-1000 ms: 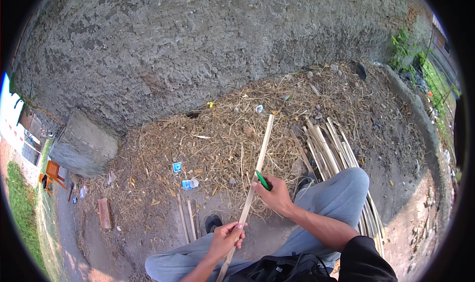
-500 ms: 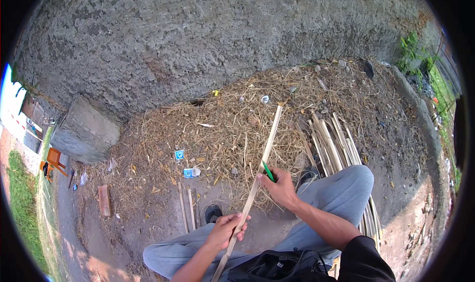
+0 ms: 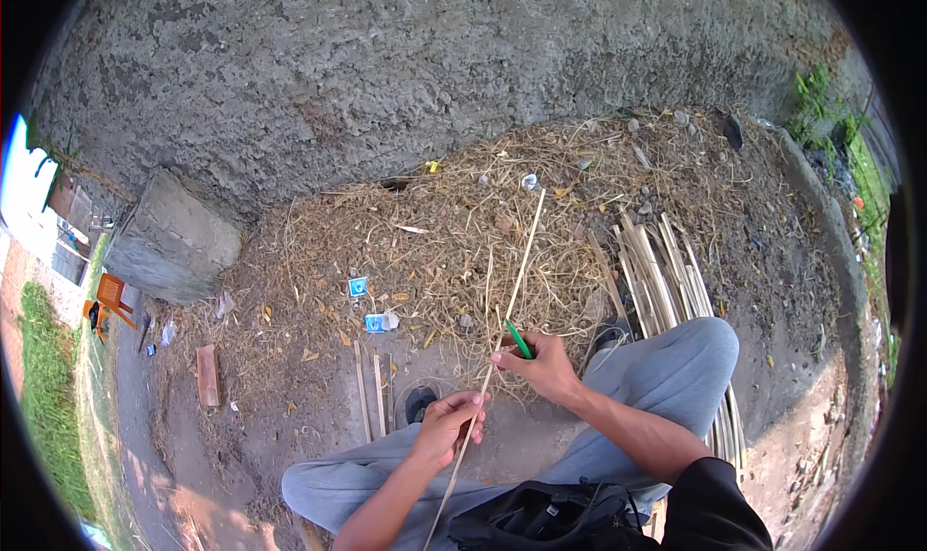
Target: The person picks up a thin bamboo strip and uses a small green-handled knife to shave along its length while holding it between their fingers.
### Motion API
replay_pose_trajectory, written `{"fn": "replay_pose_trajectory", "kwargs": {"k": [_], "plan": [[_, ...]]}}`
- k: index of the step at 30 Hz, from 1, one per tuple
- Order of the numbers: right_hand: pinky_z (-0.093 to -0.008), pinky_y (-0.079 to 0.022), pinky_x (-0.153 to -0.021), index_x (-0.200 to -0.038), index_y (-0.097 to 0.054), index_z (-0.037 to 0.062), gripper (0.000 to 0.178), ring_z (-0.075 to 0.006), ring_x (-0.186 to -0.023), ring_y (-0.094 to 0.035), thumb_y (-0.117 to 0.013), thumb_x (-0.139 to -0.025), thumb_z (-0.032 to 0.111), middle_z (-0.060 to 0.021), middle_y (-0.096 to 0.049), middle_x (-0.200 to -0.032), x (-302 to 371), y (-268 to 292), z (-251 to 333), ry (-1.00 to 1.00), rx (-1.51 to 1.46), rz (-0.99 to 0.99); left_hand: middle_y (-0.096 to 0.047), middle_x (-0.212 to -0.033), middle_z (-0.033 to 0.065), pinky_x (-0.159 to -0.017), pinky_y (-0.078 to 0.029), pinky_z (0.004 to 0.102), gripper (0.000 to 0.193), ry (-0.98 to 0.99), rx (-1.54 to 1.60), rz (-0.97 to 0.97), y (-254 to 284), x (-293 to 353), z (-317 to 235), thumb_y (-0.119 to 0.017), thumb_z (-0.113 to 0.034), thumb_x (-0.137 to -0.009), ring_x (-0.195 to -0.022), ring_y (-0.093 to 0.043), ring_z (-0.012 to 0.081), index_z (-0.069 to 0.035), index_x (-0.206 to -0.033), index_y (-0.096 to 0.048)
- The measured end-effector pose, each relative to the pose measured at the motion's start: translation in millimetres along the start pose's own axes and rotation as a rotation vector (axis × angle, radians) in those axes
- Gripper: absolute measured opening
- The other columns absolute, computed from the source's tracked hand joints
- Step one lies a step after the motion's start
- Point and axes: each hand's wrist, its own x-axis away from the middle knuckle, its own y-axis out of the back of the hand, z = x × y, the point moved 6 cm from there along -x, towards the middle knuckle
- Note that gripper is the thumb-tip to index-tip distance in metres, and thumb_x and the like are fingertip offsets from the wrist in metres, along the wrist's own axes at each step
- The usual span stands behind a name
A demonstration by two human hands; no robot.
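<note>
A seated person's left hand [image 3: 447,423] grips a long, thin pale bamboo strip [image 3: 504,317] near its lower end, while the right hand [image 3: 541,366] pinches a green-handled tool [image 3: 519,339] against it, above dry straw litter [image 3: 463,242]; split bamboo slats [image 3: 666,281] lie right.

Outdoor work spot, an informal open-air yard for splitting bamboo, not a room. Bare dirt ground [image 3: 541,445] in daylight, backed by a rough grey concrete wall [image 3: 386,78] across the top. Heap of dry straw and shavings [image 3: 454,242] at the wall's foot, with scraps of litter (small blue wrappers) scattered in it. Bundle of split bamboo slats [image 3: 661,281] lying on the ground at the right. Grey concrete block [image 3: 172,237] at the left end of the wall. Beyond it, grass strip [image 3: 43,396] and an orange plastic chair [image 3: 108,300]. Weeds [image 3: 821,107] at the right edge. No bench; work done seated on the ground.
</note>
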Motion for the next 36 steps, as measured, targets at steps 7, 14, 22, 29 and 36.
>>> {"fn": "replay_pose_trajectory", "kwargs": {"k": [7,14,22,29,36], "plan": [[-0.0244,-0.044,-0.056,-0.097,-0.066,-0.0062,0.037,-0.0074,-0.063,-0.055,-0.079,-0.083,0.026,-0.0035,-0.062,-0.073,-0.6,-1.6,-3.4,-0.018,-0.010,0.000,-0.060,-0.078,0.0047,-0.051,-0.048,0.0265,0.030,0.025,0.037,0.031,-0.7,-1.6,1.4,-0.059,-0.023,-0.099,-0.056,-0.054,0.0105,0.002,-0.115,-0.062],[-0.0226,-0.026,-0.039,-0.082,-0.065,0.0010,0.023,-0.0029,-0.046,-0.040,-0.080,-0.083,0.018,0.0034,-0.053,-0.059,0.4,-3.7,-2.7,-0.189,-0.272,0.024,-0.058,-0.082,0.0075,-0.055,-0.048,0.0302,0.039,0.043,-0.032,0.085,-1.5,-3.0,3.8,-0.049,-0.029,-0.104,-0.060,-0.054,0.0131,0.004,-0.121,-0.057],[-0.0226,-0.032,-0.039,-0.081,-0.061,0.0045,0.021,-0.0046,-0.044,-0.044,-0.079,-0.083,0.016,0.0019,-0.055,-0.059,0.1,2.3,9.5,-0.212,-0.346,0.002,-0.061,-0.096,0.0111,-0.072,-0.052,0.0354,0.063,0.092,0.071,0.279,-3.6,-6.6,9.7,-0.033,-0.051,-0.103,-0.078,-0.062,0.0199,0.003,-0.130,-0.051],[-0.0221,-0.031,-0.039,-0.081,-0.061,0.0053,0.024,-0.0041,-0.046,-0.043,-0.081,-0.081,0.018,0.0013,-0.057,-0.065,-6.9,14.3,3.2,-0.189,-0.466,-0.082,-0.066,-0.104,0.0140,-0.084,-0.051,0.0397,0.058,0.025,-0.128,0.112,-0.7,-9.8,11.5,-0.035,-0.047,-0.104,-0.102,-0.063,0.0255,0.003,-0.126,-0.055],[-0.0221,-0.031,-0.040,-0.083,-0.061,0.0051,0.023,-0.0037,-0.046,-0.042,-0.080,-0.082,0.018,0.0016,-0.057,-0.066,-6.4,15.0,4.6,-0.192,-0.435,-0.092,-0.067,-0.104,0.0151,-0.086,-0.052,0.0414,0.054,0.035,-0.164,0.089,3.8,-11.7,16.8,-0.035,-0.044,-0.105,-0.101,-0.064,0.0268,0.003,-0.119,-0.058]]}}
